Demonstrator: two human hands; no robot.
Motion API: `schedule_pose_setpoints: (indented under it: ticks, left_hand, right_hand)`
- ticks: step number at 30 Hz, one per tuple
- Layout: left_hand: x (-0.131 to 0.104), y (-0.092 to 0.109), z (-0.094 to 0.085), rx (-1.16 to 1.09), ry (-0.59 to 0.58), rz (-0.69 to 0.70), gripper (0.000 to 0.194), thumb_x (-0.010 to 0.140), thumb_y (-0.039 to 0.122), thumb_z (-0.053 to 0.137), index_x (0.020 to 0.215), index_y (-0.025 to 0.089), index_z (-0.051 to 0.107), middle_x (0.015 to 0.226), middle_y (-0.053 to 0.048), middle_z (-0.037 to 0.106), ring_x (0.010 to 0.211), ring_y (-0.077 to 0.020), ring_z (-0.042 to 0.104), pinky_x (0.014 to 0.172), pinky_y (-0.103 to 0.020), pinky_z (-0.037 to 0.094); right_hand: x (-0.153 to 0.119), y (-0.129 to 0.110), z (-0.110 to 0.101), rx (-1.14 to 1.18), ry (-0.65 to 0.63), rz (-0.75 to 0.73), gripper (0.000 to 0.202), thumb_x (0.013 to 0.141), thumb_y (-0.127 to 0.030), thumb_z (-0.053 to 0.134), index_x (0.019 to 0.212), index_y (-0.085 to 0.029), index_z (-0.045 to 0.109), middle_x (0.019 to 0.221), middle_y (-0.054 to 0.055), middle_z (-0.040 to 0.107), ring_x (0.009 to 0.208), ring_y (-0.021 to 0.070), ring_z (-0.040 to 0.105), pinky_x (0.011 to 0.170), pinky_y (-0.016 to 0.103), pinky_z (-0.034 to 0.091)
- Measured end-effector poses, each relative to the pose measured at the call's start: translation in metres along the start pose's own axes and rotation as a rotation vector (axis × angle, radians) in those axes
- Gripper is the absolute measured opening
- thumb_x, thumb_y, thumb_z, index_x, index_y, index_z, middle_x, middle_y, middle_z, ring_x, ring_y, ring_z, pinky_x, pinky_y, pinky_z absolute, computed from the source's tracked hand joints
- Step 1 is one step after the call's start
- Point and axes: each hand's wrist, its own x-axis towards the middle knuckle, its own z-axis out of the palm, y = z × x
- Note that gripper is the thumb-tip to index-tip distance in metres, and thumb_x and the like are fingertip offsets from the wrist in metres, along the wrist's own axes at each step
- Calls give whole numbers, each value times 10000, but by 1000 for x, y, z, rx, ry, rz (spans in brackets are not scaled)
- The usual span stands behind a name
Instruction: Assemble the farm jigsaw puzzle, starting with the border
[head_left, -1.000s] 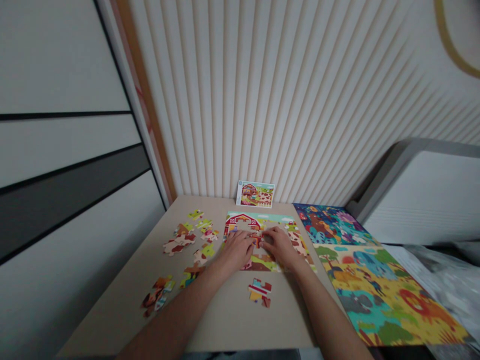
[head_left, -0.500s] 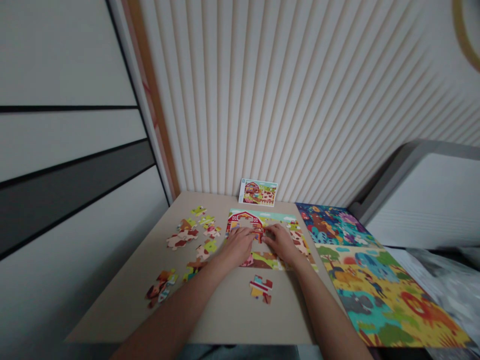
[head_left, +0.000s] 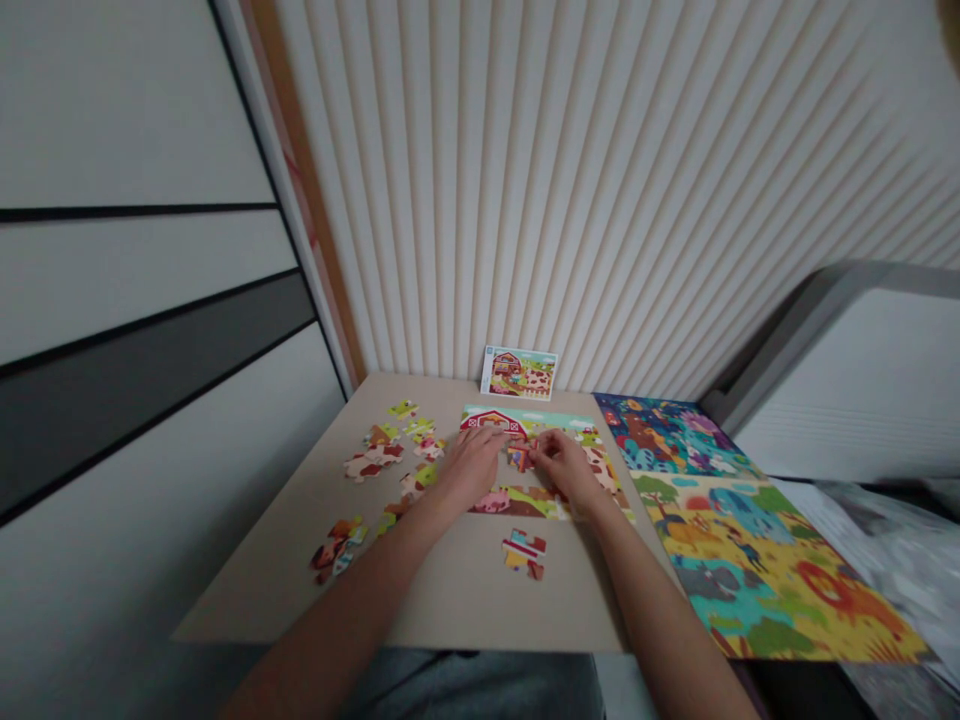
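Observation:
A farm jigsaw puzzle (head_left: 525, 503) lies partly assembled on the table, with a red barn at its upper left and a gap in the middle. My right hand (head_left: 568, 467) pinches a red-and-orange puzzle piece (head_left: 520, 457) over that gap, thumb and fingertips at its right edge. Across the barn's left side rests my left hand (head_left: 474, 463), fingers stretched out towards the piece; its thumb is hidden. Below the puzzle's lower edge lies a loose striped puzzle piece or small joined group (head_left: 524, 554).
Several loose puzzle pieces (head_left: 373, 461) spread over the left of the table (head_left: 450, 610), with another cluster (head_left: 337, 548) nearer me. A picture card (head_left: 519, 373) leans on the pleated wall. Two finished puzzles, one dark blue (head_left: 679, 436) and one yellow (head_left: 772, 570), lie at right.
The view has tipped down slightly. The piece between my hands has turned or shifted, showing more of its face. My left fingers have drawn slightly back from it.

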Motion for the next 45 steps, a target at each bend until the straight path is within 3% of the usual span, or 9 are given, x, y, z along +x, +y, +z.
schedule_pose_setpoints:
  ticks: [5, 11, 14, 19, 22, 27, 35, 41, 45]
  left_hand:
    - [-32, 34, -60, 101, -109, 29, 304, 979, 161, 420, 1170, 236, 645, 1153, -89, 667, 1114, -259, 597, 1027, -439, 415]
    - [-144, 74, -91, 42, -271, 155, 242, 999, 261, 470, 1192, 272, 616, 1042, -56, 691, 993, -226, 623, 927, -387, 463]
    - [-191, 64, -85, 73, -196, 35, 249, 982, 216, 493, 1186, 264, 627, 1052, -51, 700, 991, -214, 622, 939, -382, 468]
    - [-234, 12, -79, 252, 115, -259, 281, 983, 233, 483, 1214, 236, 644, 1187, -72, 683, 1133, -241, 597, 1026, -431, 436]
    - [-243, -19, -82, 374, 196, -425, 324, 971, 345, 520, 1244, 218, 638, 1210, -98, 670, 1120, -274, 597, 989, -458, 459]
    - [-241, -44, -88, 400, 152, -576, 373, 892, 498, 606, 1143, 233, 679, 1198, -109, 658, 1127, -303, 580, 978, -482, 455]
    - [-230, -47, -90, 274, 103, -611, 315, 864, 460, 623, 1054, 222, 703, 1137, -89, 669, 1093, -292, 591, 989, -458, 448]
    - [-228, -53, -86, -17, 142, -595, 338, 880, 379, 574, 1157, 197, 642, 1109, -90, 706, 1024, -267, 654, 958, -430, 497]
    - [-208, -34, -91, -251, 169, -593, 284, 938, 401, 513, 1130, 230, 634, 1049, -54, 728, 925, -221, 685, 871, -360, 535]
  right_hand:
    - [-6, -34, -13, 153, -17, 28, 353, 819, -524, 650, 896, -182, 604, 757, 52, 709, 684, 190, 661, 617, 282, 487]
    - [-73, -75, 2, 324, -392, 124, 248, 796, -431, 700, 870, -208, 622, 642, 2, 691, 487, 147, 577, 478, 253, 422]
    - [-105, -80, 25, 319, -369, 139, 217, 812, -428, 690, 838, -228, 612, 643, 12, 692, 510, 169, 592, 494, 273, 437]
    - [-124, -85, 57, 87, -156, 38, 205, 875, -428, 618, 856, -224, 633, 732, 36, 699, 656, 205, 639, 627, 307, 474]
    - [-127, -85, 59, -175, -77, -28, 249, 910, -458, 591, 854, -221, 642, 832, 57, 701, 747, 224, 638, 686, 325, 464]
    - [-133, -71, 35, -325, 12, -109, 284, 976, -464, 510, 951, -234, 673, 1005, 80, 700, 920, 253, 632, 828, 371, 466]
    - [-149, -46, 18, -393, -9, -195, 216, 994, -356, 497, 962, -243, 679, 984, 79, 684, 938, 249, 623, 866, 390, 475]
    - [-149, -51, 24, -349, -72, -285, 175, 982, -309, 523, 989, -254, 689, 1009, 80, 675, 946, 250, 625, 869, 393, 484]
    - [-147, -65, 22, -197, -64, -255, 205, 996, -333, 511, 1005, -251, 698, 1038, 84, 695, 1003, 249, 629, 906, 379, 487]
